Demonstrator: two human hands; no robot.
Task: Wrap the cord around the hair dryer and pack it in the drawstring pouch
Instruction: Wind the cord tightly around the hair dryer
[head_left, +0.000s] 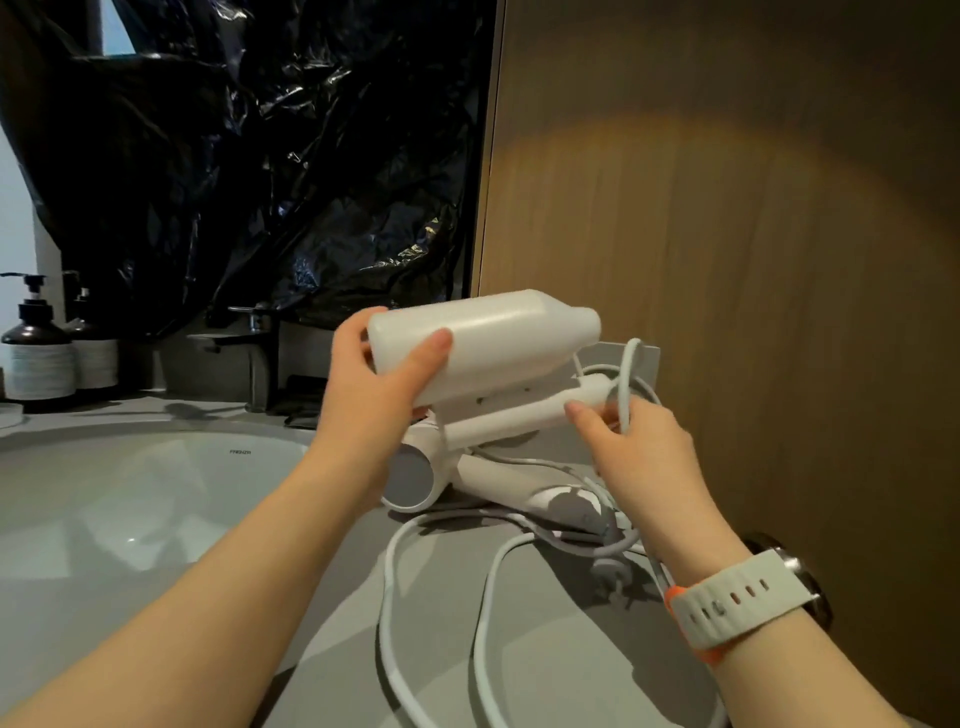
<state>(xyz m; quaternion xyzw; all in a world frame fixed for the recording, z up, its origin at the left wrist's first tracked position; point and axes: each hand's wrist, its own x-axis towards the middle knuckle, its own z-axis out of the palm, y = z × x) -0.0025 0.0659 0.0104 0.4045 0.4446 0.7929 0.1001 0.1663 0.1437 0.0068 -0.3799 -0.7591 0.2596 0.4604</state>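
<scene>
left hand (374, 395) is gripping the barrel of the white plastic hair dryer (498, 338), held above the grey desk (571, 675) | right hand (639, 452) is pinching a loop of white flexible cord (627, 364) by the handle | dryer likely light, smooth, rigid; cord springy; holding the barrel suits

Head-worn view, forward and down, close over counter (545, 649)
</scene>
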